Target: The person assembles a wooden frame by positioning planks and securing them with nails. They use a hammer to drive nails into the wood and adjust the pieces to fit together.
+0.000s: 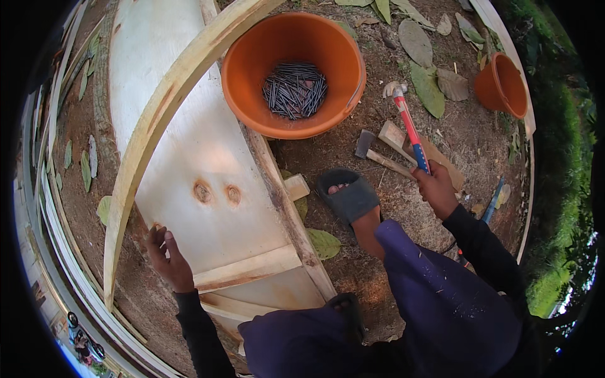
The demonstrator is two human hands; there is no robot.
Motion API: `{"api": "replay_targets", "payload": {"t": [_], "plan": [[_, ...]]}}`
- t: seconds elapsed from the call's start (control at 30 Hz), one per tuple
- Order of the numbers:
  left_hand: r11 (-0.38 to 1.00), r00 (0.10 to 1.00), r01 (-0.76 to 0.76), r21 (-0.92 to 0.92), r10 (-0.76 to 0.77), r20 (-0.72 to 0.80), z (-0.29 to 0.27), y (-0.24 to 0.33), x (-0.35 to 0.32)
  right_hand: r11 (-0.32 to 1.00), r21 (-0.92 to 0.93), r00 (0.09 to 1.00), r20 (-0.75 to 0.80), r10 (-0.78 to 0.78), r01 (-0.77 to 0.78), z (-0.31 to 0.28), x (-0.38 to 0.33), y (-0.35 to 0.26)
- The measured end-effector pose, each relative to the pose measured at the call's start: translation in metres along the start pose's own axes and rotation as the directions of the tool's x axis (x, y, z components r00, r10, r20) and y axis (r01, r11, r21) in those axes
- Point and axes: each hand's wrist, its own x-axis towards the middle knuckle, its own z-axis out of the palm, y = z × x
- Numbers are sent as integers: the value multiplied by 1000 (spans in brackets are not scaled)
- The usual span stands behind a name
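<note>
My right hand (435, 189) is closed around the blue grip of a claw hammer (405, 113), which has a red and blue handle. The hammer's head points away from me, above the ground. At the left edge of a pale plywood panel (214, 157), my left hand (170, 259) has its fingers partly curled, with a gap between thumb and fingers. I see nothing held there, though something small could be hidden. A long pale wood strip (151, 126) arches past that hand. Farther off, an orange bucket (242, 88) holds many loose nails (295, 90).
A second hammer (378, 154) with a wooden handle lies beside wood offcuts (397, 135). A smaller orange bucket (504, 88) is at the far right. Wood battens (252, 268) cross the panel's near end. My sandalled foot (350, 195) rests on soil with large leaves (427, 88).
</note>
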Motion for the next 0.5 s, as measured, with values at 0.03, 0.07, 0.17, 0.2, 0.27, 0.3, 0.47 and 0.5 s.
{"api": "replay_targets", "payload": {"t": [0.03, 0.07, 0.17, 0.2, 0.27, 0.3, 0.47, 0.5], "plan": [[996, 997, -60, -72, 63, 38, 30, 39, 10, 997, -7, 997, -16, 75, -75, 1, 12, -4], [981, 988, -97, -166, 115, 99, 59, 73, 22, 995, 55, 996, -11, 86, -85, 2, 24, -5], [887, 940, -69, -457, 211, 268, 133, 175, 57, 964, 230, 991, 2, 134, -131, 9, 48, -7], [894, 895, -134, -428, 295, 334, 152, 203, 70, 952, 270, 989, 17, 147, -146, 15, 52, -13], [878, 784, -256, -406, 434, 444, 199, 234, 103, 914, 365, 984, 45, 175, -179, 26, 52, -24], [862, 730, -315, -397, 488, 479, 222, 238, 121, 887, 418, 981, 74, 181, -195, 33, 51, -31], [703, 411, -709, -60, 481, 775, 299, 233, 160, 889, 413, 980, 108, 168, -198, 43, 53, -20], [652, 380, -759, 7, 435, 816, 307, 233, 161, 903, 386, 982, 102, 160, -187, 40, 51, -19]]}}
